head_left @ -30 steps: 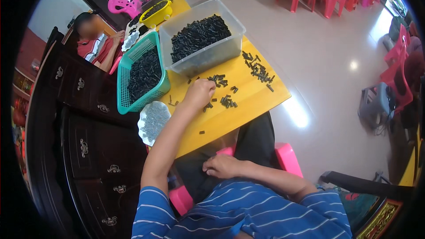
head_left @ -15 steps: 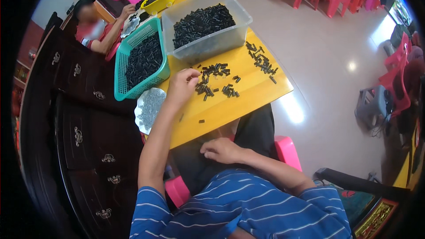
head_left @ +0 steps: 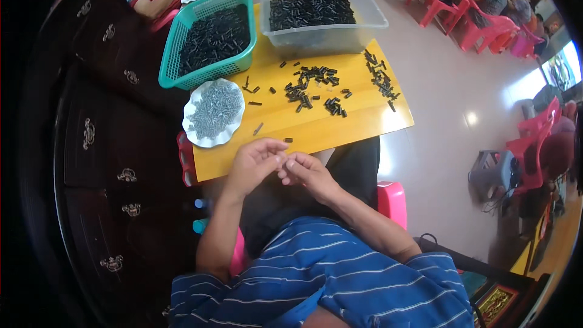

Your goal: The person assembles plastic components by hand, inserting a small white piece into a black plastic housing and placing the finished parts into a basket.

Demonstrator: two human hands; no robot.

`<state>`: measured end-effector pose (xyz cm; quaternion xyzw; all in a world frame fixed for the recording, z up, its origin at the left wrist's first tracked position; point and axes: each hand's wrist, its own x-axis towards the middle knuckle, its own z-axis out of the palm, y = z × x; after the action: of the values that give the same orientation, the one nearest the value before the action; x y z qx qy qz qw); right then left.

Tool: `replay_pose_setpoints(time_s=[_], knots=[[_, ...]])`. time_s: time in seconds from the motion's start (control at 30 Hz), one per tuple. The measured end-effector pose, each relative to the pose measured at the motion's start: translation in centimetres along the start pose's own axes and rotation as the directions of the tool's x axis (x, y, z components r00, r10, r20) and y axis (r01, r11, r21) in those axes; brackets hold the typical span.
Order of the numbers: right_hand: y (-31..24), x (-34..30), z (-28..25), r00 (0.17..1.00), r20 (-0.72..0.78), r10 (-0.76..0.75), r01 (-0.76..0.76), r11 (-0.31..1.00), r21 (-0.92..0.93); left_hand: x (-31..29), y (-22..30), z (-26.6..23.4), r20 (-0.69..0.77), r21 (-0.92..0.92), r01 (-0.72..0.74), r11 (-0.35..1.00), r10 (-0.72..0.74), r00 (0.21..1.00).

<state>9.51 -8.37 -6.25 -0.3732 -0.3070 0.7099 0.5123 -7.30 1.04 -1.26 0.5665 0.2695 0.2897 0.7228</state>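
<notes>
My left hand [head_left: 257, 165] and my right hand [head_left: 310, 176] meet at the fingertips just off the near edge of the yellow table [head_left: 358, 126]. Both hands have thumb and fingers pinched; whatever is between them is too small or hidden to name. One short black tube [head_left: 288, 140] lies by the table edge, close to my left fingers. Farther in, a loose pile of black tubes [head_left: 313, 79] is spread over the wood, with a second cluster [head_left: 381, 76] along the right side. A scalloped white plate [head_left: 209, 143] to the left holds many small clear pieces [head_left: 215, 109].
A green basket [head_left: 228, 67] and a translucent tub [head_left: 325, 42], both filled with black tubes, stand at the back of the table. A dark drawer cabinet [head_left: 97, 158] lines the left. Another person [head_left: 155, 3] sits at far left. Pink chairs [head_left: 486, 29] and a grey stool [head_left: 493, 169] are at right.
My left hand has come back from the black pile to the near table edge. My right hand has risen from my lap to meet it. The view has shifted too.
</notes>
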Motion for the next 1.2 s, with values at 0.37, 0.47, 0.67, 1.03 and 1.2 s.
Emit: replay_pose_setpoints(time_s=[0.37,0.47,0.67,1.03,1.2], knots=[[0.7,0.6,1.6,0.989,-0.131,-0.062,0.075,0.993,0.091,-1.3,-1.0,0.3,-0.019,-0.028,-0.029,0.999,0.028,0.999],[1.5,0.5,1.7,0.981,-0.166,-0.098,0.106,0.994,0.04,-1.9,-0.7,0.4,-0.012,0.009,-0.043,0.999,0.043,0.999],[1.5,0.2,1.9,0.979,-0.165,-0.118,0.135,0.986,0.099,-2.1,-1.4,0.6,-0.037,-0.011,-0.085,0.996,0.084,0.996],[1.3,0.2,2.5,0.992,-0.09,-0.086,0.107,0.961,0.257,-2.2,-1.3,1.4,-0.069,-0.108,-0.082,0.991,0.074,0.995],[1.2,-0.3,3.0,0.996,-0.056,-0.07,0.084,0.946,0.313,-2.6,-1.7,1.5,-0.085,-0.036,-0.118,0.992,0.114,0.99]])
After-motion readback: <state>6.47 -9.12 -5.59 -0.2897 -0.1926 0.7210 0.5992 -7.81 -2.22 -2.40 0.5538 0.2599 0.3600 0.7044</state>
